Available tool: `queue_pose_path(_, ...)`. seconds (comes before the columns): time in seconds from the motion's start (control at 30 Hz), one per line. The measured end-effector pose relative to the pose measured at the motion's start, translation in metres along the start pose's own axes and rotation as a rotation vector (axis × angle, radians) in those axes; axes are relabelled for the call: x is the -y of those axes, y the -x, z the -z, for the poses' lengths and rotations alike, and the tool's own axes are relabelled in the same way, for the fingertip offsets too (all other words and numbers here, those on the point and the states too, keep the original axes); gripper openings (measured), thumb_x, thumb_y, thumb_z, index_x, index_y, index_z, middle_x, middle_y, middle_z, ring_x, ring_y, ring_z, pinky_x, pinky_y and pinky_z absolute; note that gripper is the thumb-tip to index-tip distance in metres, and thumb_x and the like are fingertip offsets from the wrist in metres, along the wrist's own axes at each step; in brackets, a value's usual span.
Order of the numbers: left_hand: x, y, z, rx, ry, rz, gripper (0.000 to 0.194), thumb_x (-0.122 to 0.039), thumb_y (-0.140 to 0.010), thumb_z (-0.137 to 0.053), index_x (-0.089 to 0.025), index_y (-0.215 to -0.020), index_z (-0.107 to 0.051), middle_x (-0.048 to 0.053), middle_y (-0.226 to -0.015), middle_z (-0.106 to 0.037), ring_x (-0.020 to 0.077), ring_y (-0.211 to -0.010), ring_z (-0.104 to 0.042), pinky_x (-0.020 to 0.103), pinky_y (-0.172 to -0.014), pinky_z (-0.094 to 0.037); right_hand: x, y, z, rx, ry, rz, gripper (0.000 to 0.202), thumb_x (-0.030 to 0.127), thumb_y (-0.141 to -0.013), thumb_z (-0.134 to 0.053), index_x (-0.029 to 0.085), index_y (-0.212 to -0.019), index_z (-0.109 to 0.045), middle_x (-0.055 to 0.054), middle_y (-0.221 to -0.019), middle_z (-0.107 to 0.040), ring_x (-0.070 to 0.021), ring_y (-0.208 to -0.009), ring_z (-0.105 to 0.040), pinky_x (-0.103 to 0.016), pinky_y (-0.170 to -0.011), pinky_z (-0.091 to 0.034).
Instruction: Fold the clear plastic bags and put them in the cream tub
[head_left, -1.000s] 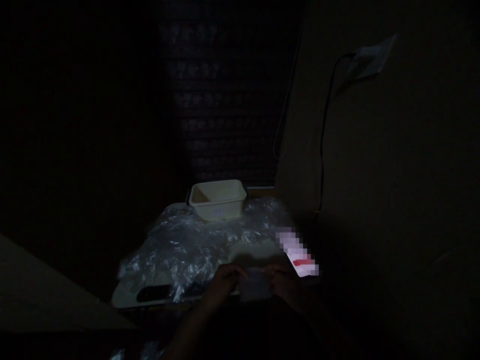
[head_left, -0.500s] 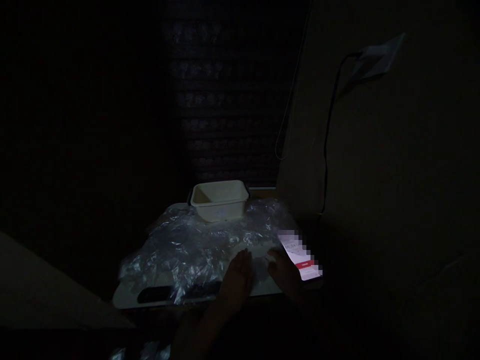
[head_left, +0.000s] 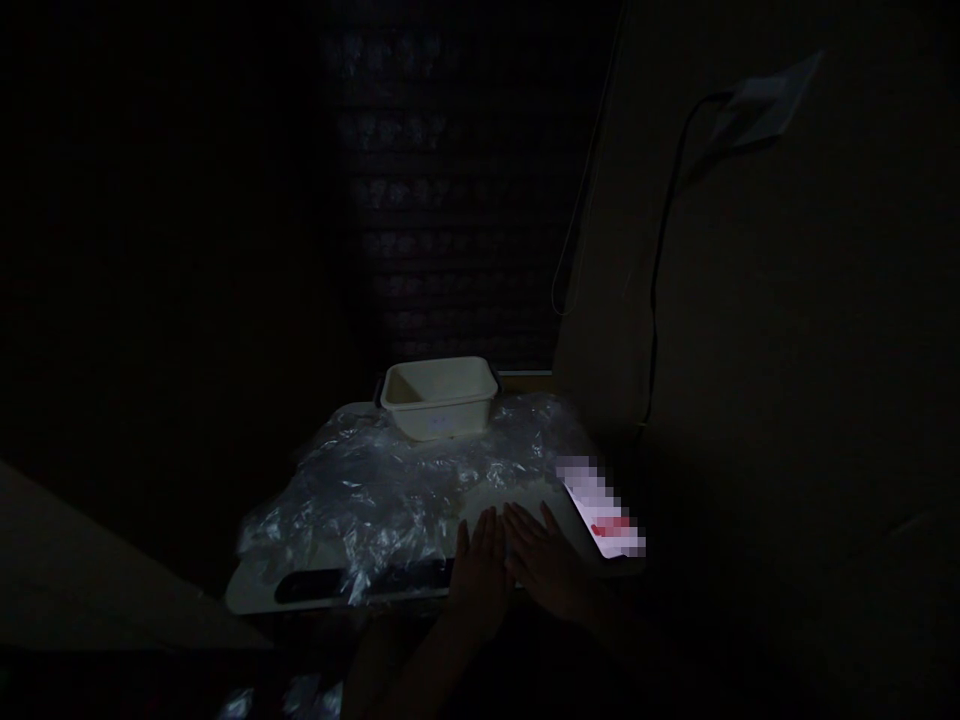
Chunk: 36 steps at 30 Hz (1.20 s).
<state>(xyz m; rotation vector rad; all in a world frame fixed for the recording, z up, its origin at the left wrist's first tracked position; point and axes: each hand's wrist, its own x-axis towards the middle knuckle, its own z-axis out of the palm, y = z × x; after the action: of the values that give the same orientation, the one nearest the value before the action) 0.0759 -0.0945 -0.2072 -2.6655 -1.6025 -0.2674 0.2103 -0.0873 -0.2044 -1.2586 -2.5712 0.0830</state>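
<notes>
Left hand [head_left: 480, 572] and right hand [head_left: 551, 565], fingers straight and released, lie left of the phone [head_left: 600, 505]; sweeping could snag plastic film [head_left: 367, 500].

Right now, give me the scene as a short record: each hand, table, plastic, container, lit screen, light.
Left hand: left hand, spread flat, palm down, over the near part of the table
Right hand: right hand, likewise, beside the left; anything underneath is hidden
Table: white table
Plastic: clear crinkled plastic, covering much of the tabletop's left and far parts
Container: pale tub, at the far edge
Screen: lit phone, right of the hands
Light: very dim
</notes>
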Motion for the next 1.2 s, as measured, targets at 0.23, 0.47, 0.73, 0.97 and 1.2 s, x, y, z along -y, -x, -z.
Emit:
queue_pose_path(0.23,-0.001,0.001,0.002,-0.006,0.002,-0.014,0.046,-0.033,-0.076,-0.023,-0.015,-0.119,-0.027,0.008,-0.124,-0.027,0.0238,-0.115,-0.016,0.046,-0.09,-0.013,0.001,-0.001,0.002,0.049,-0.06,-0.035,0.046,0.033,-0.078,-0.027,0.019,-0.121,-0.02,-0.007,-0.125,-0.026,-0.0184,-0.115,-0.017,-0.044,-0.093,-0.002)
queue_pose_path(0.47,-0.001,0.0,-0.002,0.006,-0.022,0.015,0.047,-0.032,-0.076,-0.023,-0.011,-0.117,-0.03,0.011,-0.123,-0.029,0.0242,-0.114,-0.018,0.047,-0.089,-0.013,-0.002,0.002,0.001,0.038,-0.028,-0.056,0.047,0.035,-0.078,-0.026,0.015,-0.12,-0.021,-0.01,-0.124,-0.027,-0.02,-0.115,-0.017,-0.046,-0.092,-0.002)
queue_pose_path(0.73,-0.001,0.0,-0.006,-0.043,-0.052,0.027,0.046,-0.033,-0.077,-0.02,-0.01,-0.115,-0.033,0.011,-0.121,-0.032,0.0235,-0.114,-0.017,0.048,-0.089,-0.015,-0.024,0.002,-0.001,-0.101,-0.049,-0.173,0.038,0.028,-0.076,-0.031,0.016,-0.112,-0.038,-0.009,-0.118,-0.038,-0.0202,-0.11,-0.029,-0.043,-0.09,-0.017)
queue_pose_path(0.97,0.001,0.001,-0.007,-0.058,-0.022,0.018,0.047,-0.033,-0.078,-0.02,-0.01,-0.118,-0.028,0.011,-0.123,-0.028,0.0233,-0.115,-0.015,0.048,-0.089,-0.016,-0.038,-0.035,0.012,-0.005,-0.131,-0.246,0.029,0.012,-0.07,-0.033,0.019,-0.087,-0.055,-0.004,-0.087,-0.057,-0.0139,-0.085,-0.049,-0.025,-0.073,-0.036)
queue_pose_path(1.2,0.008,0.004,-0.005,-0.151,0.355,0.068,0.043,-0.032,-0.08,-0.019,-0.013,-0.118,-0.027,0.009,-0.122,-0.031,0.0185,-0.113,-0.022,0.042,-0.091,-0.017,-0.039,-0.043,0.013,0.106,-0.084,-0.285,0.026,0.011,-0.065,-0.039,0.021,-0.084,-0.055,-0.003,-0.086,-0.056,-0.0144,-0.081,-0.049,-0.024,-0.068,-0.035)
